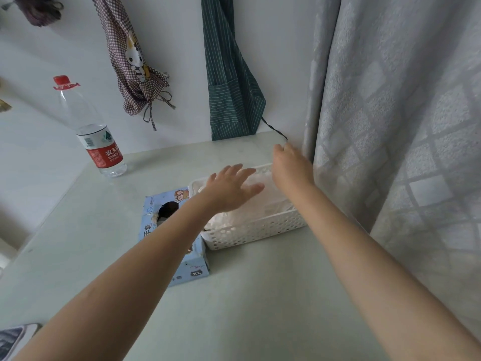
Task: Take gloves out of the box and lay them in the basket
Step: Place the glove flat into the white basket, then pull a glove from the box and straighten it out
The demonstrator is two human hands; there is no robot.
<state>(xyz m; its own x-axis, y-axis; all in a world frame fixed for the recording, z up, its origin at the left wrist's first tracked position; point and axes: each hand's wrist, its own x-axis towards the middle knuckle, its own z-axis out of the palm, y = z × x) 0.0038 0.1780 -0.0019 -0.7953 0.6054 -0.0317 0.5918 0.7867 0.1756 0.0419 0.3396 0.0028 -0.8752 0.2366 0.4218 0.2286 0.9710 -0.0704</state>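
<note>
A white perforated basket (250,234) stands on the pale table, with thin translucent gloves (242,214) piled inside. A light blue glove box (173,252) marked XL lies against the basket's left side, its oval opening dark. My left hand (231,190) hovers flat over the basket, fingers spread and straight, just above the gloves. My right hand (290,165) reaches past the basket's far right corner, fingers bent downward at the rim; whether it holds anything is hidden.
A clear water bottle (97,136) with a red label and cap stands at the back left. A checked cloth (130,74) and a green striped apron (230,95) hang on the wall. A grey curtain (390,126) hangs close on the right.
</note>
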